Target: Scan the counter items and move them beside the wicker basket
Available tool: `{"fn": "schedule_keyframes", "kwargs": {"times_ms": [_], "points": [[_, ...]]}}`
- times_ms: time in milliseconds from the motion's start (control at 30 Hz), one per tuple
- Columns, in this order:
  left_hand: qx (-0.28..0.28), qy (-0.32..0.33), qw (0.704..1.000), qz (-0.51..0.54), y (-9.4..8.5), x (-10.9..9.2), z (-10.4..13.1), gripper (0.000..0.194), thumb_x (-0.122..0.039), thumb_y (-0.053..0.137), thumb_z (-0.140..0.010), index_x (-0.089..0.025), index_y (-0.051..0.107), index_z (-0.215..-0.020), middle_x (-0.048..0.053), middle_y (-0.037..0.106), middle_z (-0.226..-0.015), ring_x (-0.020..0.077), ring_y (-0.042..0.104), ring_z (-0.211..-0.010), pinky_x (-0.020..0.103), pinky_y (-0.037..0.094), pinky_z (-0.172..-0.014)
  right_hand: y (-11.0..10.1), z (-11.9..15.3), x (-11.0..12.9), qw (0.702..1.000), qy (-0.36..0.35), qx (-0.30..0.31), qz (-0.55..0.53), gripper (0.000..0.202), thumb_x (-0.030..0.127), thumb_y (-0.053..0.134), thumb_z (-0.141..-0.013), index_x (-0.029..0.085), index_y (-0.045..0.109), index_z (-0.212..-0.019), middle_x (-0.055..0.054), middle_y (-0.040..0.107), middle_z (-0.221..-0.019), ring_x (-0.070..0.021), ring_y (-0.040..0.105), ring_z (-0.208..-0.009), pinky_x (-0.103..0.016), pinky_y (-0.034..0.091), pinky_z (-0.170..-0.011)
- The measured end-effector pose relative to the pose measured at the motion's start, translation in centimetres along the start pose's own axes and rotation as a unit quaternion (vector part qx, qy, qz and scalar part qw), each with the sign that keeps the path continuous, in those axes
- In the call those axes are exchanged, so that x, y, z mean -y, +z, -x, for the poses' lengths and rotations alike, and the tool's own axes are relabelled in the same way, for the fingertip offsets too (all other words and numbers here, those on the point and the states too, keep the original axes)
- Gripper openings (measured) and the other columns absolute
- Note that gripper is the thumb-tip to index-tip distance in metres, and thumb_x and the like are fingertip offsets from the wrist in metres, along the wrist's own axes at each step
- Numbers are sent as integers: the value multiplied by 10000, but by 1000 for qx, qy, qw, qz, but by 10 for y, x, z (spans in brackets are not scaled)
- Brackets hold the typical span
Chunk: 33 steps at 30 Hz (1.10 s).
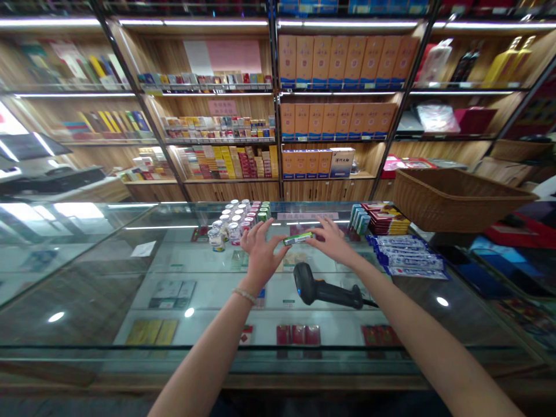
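Note:
A slim green pack with a white strip, its kind unclear, is held level above the glass counter. My left hand pinches its left end between thumb and finger. At the other end, my right hand grips it the same way, the remaining fingers raised. Just below lies a black barcode scanner on the glass, its head to the left and its handle toward my right forearm. Rows of small white-lidded bottles stand left of my left hand, with green and pink containers at their right side.
Blue-and-white long packets lie at the right, beside red and yellow packs and a wicker basket. Flat packs show beneath the glass counter. Shelves of orange boxes rise behind it.

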<state>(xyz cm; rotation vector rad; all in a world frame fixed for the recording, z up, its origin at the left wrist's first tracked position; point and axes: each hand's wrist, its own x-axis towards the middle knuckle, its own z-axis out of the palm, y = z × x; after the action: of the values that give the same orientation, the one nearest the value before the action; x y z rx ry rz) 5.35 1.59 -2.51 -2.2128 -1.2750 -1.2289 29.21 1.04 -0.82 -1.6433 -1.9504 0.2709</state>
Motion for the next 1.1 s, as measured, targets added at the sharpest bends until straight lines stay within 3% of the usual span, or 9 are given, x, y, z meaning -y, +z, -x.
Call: {"fn": "schedule_keyframes", "kwargs": {"times_ms": [300, 500, 600, 900, 1100], "points": [[22, -15, 1000, 7, -2, -5, -2, 182, -438, 714, -889, -335, 774, -1026, 63, 521, -1522, 336, 389, -1421, 583, 186, -1199, 2, 1, -5, 997, -24, -40, -68, 363, 582, 634, -917, 321, 761, -1134, -60, 410, -1641, -348, 235, -1554, -678, 200, -1202], [60, -11, 998, 24, -10, -9, -8, 404, -580, 698, -865, -327, 743, -1177, 90, 454, -1563, 350, 345, -1446, 593, 139, -1234, -17, 3, -7, 990, -113, -73, -43, 404, 573, 646, -922, 293, 732, -1200, -59, 339, -1678, -328, 153, -1581, -622, 205, -1232], [71, -22, 996, 41, -9, -5, -10, 368, -547, 598, -942, -334, 741, -1205, 84, 431, -1576, 335, 326, -1457, 592, 168, -1236, -26, 6, -7, 988, -138, -69, -12, 389, 546, 647, -931, 302, 721, -1225, -40, 307, -1693, -328, 136, -1584, -600, 220, -1238], [128, -10, 990, 60, -4, -7, -8, 241, -458, 596, -961, -362, 808, -1020, 19, 457, -1580, 338, 300, -1469, 625, 188, -1222, -33, 16, 3, 986, -165, -27, 14, 354, 491, 670, -936, 345, 716, -1255, -26, 304, -1691, -329, 106, -1590, -582, 204, -1244], [109, -17, 992, 66, -4, -12, -11, 192, -450, 666, -922, -327, 809, -961, 30, 463, -1590, 334, 323, -1465, 612, 195, -1222, -25, 17, 2, 986, -152, -60, 11, 377, 438, 630, -964, 375, 671, -1334, -31, 352, -1664, -314, 168, -1576, -575, 211, -1231]]}}
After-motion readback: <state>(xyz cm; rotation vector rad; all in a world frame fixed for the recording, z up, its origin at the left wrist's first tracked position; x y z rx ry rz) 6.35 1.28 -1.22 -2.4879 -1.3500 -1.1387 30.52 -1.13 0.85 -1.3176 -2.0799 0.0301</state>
